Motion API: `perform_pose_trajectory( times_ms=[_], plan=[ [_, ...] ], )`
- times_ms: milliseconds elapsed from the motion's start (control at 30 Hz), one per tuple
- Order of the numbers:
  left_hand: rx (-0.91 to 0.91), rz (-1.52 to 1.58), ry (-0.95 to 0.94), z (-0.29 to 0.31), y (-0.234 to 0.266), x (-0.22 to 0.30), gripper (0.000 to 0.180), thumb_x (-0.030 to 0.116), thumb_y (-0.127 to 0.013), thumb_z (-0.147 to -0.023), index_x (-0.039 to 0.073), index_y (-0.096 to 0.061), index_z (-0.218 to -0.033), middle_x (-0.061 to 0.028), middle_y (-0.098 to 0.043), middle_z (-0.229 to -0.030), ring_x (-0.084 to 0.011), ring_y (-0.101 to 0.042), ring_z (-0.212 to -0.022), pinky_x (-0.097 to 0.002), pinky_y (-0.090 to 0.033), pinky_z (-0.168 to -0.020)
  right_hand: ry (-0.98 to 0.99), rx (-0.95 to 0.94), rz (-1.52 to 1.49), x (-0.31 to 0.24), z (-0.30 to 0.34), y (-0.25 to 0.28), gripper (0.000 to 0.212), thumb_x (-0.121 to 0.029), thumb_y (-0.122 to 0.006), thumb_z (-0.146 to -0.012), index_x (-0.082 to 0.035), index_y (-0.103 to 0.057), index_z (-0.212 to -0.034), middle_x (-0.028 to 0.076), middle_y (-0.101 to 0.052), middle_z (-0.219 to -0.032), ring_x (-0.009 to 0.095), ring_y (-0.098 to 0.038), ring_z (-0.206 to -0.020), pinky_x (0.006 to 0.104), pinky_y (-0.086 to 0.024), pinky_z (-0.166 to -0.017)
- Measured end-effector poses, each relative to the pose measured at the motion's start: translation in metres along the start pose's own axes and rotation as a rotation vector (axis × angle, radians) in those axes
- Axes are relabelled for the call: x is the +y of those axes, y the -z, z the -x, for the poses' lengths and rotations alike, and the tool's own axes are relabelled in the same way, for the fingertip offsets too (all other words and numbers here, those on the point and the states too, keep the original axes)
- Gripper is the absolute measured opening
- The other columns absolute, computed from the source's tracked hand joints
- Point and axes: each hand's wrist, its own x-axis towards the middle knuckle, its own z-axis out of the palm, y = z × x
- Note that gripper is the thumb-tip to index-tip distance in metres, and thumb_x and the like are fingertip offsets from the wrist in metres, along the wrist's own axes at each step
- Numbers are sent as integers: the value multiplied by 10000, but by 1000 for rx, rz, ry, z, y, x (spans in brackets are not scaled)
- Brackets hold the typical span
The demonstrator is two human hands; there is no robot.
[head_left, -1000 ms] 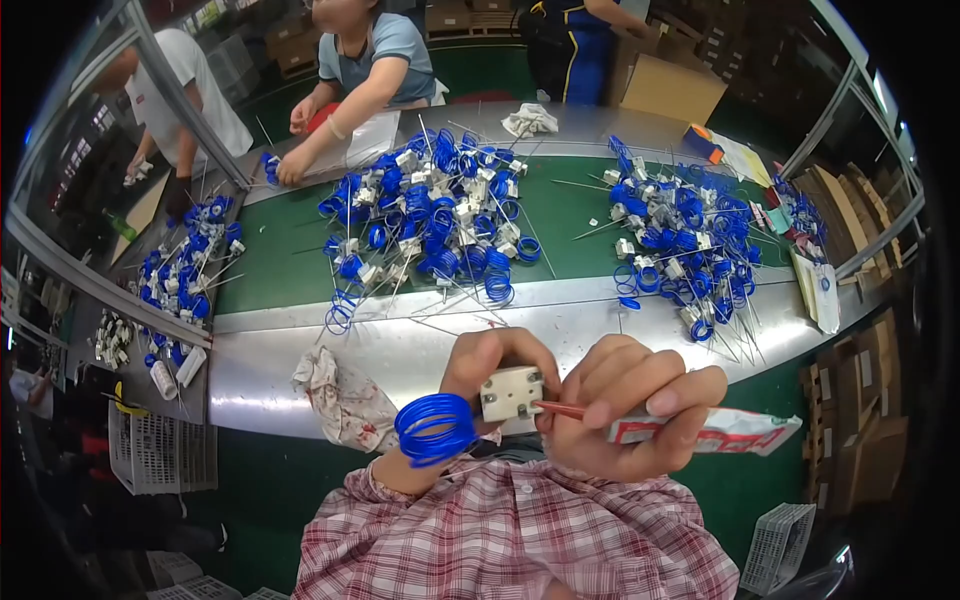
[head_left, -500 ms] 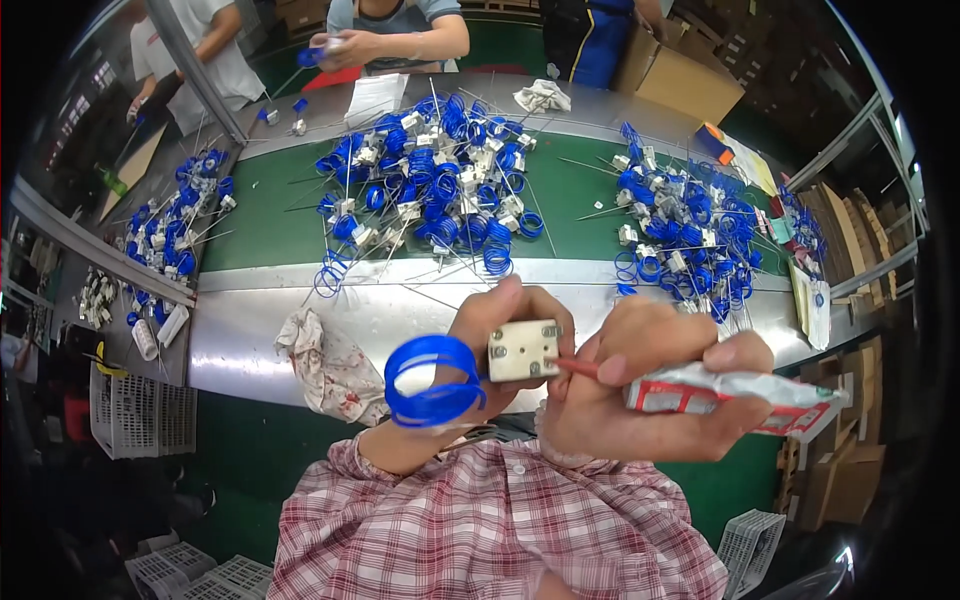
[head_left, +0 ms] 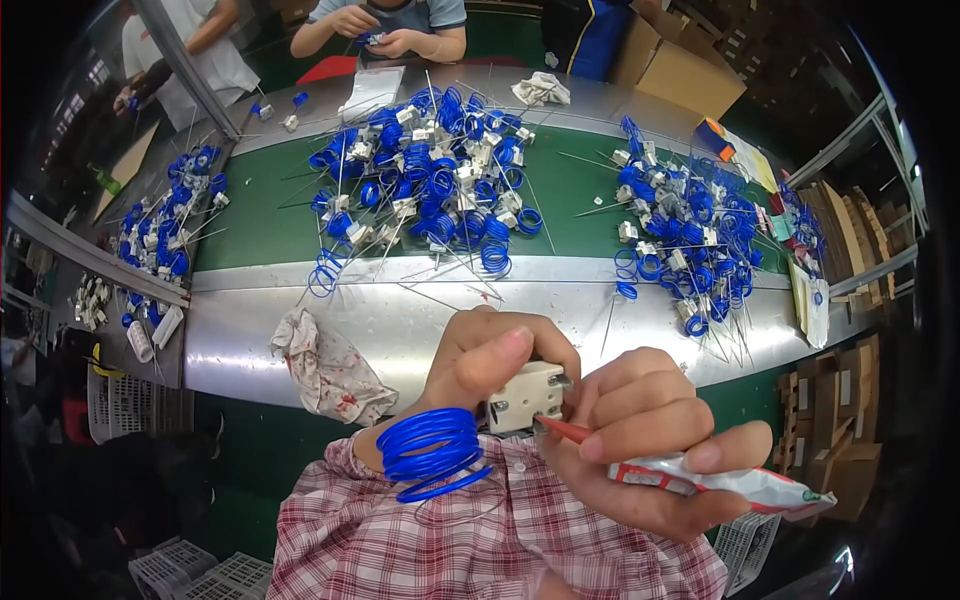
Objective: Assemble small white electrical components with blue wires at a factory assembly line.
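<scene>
Freshly tilted, the block [head_left: 522, 398] sat pinched in the left hand [head_left: 490, 352] by the bench's near edge [head_left: 235, 385]; the right hand [head_left: 650, 430] gripped the tube [head_left: 765, 490], nozzle [head_left: 567, 430] at a terminal [head_left: 541, 414], probably mid-dab.

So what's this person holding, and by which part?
The left grip holds a whitish block by its edges, thumb at the upper edge; the right grip clasps a white-and-red tube around its body, behind the red nozzle.
</scene>
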Motion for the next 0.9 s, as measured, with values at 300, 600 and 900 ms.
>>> perform_pose_trajectory(
  times_ms=[300, 600, 900],
  plan=[
    [56, -138, -19, -3, -1, 1, 577, 508, -350, -782, -15, -547, -636, -106, -554, -551, -154, -518, -480, -240, -390, -443, 64, -41, 48, 0, 4, -1, 420, -459, -140, -898, -82, -323, -879, 63, -492, -516, 152, -395, -363, 250, -380, -395],
    [83, 60, 50, 2, -4, -1, 465, 377, -363, -836, -16, -583, -722, -69, -579, -620, -87, -517, -558, -207, -371, -487, 127, -36, 77, 3, 5, -1, 432, -460, -122, -899, -79, -323, -886, 60, -496, -524, 156, -398, -368, 247, -374, -392],
    [110, 106, 89, 4, -5, 1, 466, 362, -350, -837, -23, -581, -715, -82, -584, -632, -104, -533, -568, -213, -404, -507, -20, -134, -107, 6, 2, 5, 397, -436, -140, -906, -83, -316, -865, 67, -491, -510, 146, -408, -371, 243, -364, -392]
  ],
)
